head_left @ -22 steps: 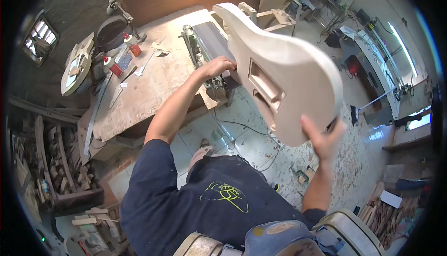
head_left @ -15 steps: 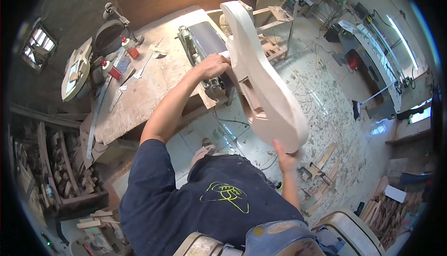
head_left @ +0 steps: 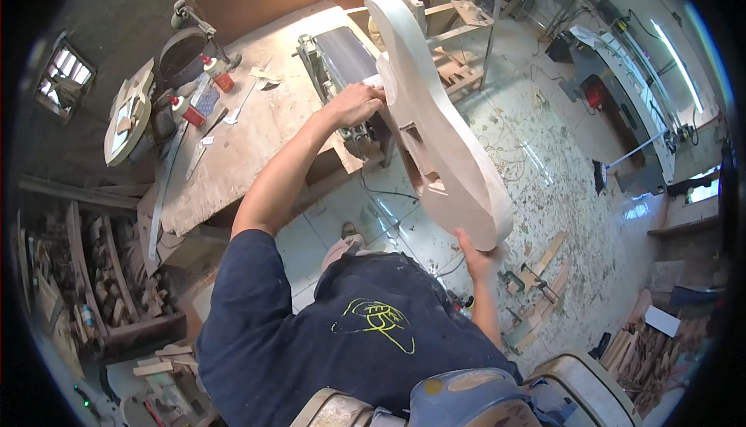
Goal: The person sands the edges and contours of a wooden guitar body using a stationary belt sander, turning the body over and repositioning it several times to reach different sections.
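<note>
I see two red-and-white bottles (head_left: pixel 187 111) on the wooden surface (head_left: pixel 245 141), then a grey-belted machine (head_left: pixel 342 55) at its right end. The left hand (head_left: pixel 359 106) has its fingers curled, apparently clamped on the edge of a pale guitar body (head_left: pixel 458 164), though their tips are hidden from me. The body slants above the floor (head_left: pixel 536 128); the right hand (head_left: pixel 479 257) clamps its lower end.

Two guitar bodies (head_left: pixel 458 147) — two bottles (head_left: pixel 221 76)
</note>
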The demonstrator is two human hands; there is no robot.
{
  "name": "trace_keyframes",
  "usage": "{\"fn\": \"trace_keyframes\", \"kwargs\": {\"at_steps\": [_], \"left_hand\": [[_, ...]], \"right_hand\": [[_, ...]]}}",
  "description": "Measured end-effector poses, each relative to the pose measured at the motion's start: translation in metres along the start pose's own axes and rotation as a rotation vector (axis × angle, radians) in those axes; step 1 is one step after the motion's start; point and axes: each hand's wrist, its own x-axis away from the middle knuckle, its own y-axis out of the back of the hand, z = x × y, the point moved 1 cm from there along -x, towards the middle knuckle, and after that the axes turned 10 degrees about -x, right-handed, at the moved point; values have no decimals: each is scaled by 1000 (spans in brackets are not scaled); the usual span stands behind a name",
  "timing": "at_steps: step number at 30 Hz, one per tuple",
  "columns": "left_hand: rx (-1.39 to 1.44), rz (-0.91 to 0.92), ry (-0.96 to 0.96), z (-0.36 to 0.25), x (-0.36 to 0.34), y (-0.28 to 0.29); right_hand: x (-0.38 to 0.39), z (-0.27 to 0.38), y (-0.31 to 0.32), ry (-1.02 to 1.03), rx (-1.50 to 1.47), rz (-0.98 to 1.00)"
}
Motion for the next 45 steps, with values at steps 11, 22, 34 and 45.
{"fn": "trace_keyframes", "kwargs": {"at_steps": [11,22,34,45], "left_hand": [[236,101,202,-32,13,-3],[911,400,-195,-159,6,11],[865,877,-150,-224,-10,-55],[962,988,57,-206,21,-68]], "right_hand": [[-82,175,16,487,335,197],[-202,198,175,-382,-556,68],[-24,-80,334,-857,-630,-309],[31,-104,269,-693,-307,-377]]}}
